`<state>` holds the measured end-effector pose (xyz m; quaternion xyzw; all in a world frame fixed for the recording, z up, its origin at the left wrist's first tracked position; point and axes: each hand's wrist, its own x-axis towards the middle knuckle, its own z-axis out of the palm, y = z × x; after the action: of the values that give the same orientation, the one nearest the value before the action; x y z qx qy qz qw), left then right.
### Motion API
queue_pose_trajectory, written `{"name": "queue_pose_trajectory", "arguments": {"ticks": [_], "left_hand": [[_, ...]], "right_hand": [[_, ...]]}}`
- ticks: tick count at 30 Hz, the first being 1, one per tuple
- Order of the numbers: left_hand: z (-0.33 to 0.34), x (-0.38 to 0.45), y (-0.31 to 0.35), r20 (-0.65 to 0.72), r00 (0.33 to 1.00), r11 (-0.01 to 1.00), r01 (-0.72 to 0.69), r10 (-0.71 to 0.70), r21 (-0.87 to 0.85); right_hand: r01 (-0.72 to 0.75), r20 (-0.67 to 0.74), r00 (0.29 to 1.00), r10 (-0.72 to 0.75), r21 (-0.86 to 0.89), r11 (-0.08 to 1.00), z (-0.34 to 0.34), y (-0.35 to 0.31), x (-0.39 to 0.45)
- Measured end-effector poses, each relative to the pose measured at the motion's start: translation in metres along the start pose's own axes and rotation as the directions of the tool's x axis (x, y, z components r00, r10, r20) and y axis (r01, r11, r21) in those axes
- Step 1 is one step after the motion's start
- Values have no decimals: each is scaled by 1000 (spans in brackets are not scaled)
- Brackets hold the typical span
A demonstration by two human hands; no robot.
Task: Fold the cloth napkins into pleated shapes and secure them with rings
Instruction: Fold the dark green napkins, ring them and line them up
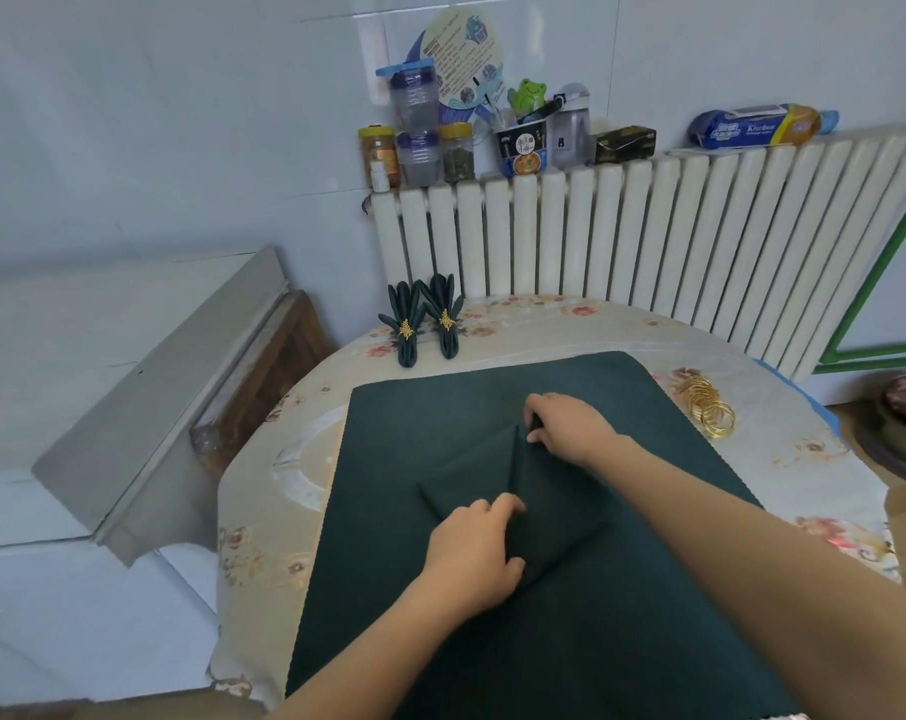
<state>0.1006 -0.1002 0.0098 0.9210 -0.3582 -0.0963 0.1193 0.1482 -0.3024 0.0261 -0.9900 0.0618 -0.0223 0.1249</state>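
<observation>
Folded napkin (497, 491) between hands: left hand (471, 550) presses flat; right hand (570, 426) pinches fold.

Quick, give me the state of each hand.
Left hand: open, fingers pressing flat on the folded dark green cloth napkin.
Right hand: pinching the same napkin's upper fold.

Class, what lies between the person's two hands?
In the head view, only the folded dark green napkin spans from left hand to right hand.
</observation>
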Motion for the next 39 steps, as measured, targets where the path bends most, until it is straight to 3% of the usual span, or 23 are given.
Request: {"name": "queue_pose_trajectory", "arguments": {"ticks": [5, 10, 15, 21, 24, 28, 33, 39], "left_hand": [[-8, 12, -6, 110, 993, 992, -54, 41, 113], [-13, 23, -9, 161, 986, 993, -68, 52, 95], [-11, 31, -14, 181, 982, 998, -54, 47, 34], [-7, 31, -16, 149, 988, 999, -40, 37, 15], [-3, 28, -16, 121, 992, 999, -37, 32, 36], [-5, 26, -14, 107, 994, 998, -37, 32, 50], [-18, 27, -15, 180, 982, 998, -58, 55, 12], [-16, 29, -23, 211, 975, 997, -66, 72, -33]], "right_hand": [[-97, 34, 995, 92, 201, 975, 22, 2, 16], [-112, -61, 989, 138, 322, 940, 41, 8, 20], [-136, -150, 972, 183, 282, 950, 60, 16, 22], [-152, -117, 973, 198, 318, 936, 54, 20, 20], [-130, -192, 961, 200, 325, 937, 46, 18, -1], [-24, -310, 944, 116, 285, 958, 38, -2, -58], [142, -209, 973, -94, 227, 963, 50, -48, -127], [203, -238, 947, -215, -71, 977, 74, -71, -140]]}}
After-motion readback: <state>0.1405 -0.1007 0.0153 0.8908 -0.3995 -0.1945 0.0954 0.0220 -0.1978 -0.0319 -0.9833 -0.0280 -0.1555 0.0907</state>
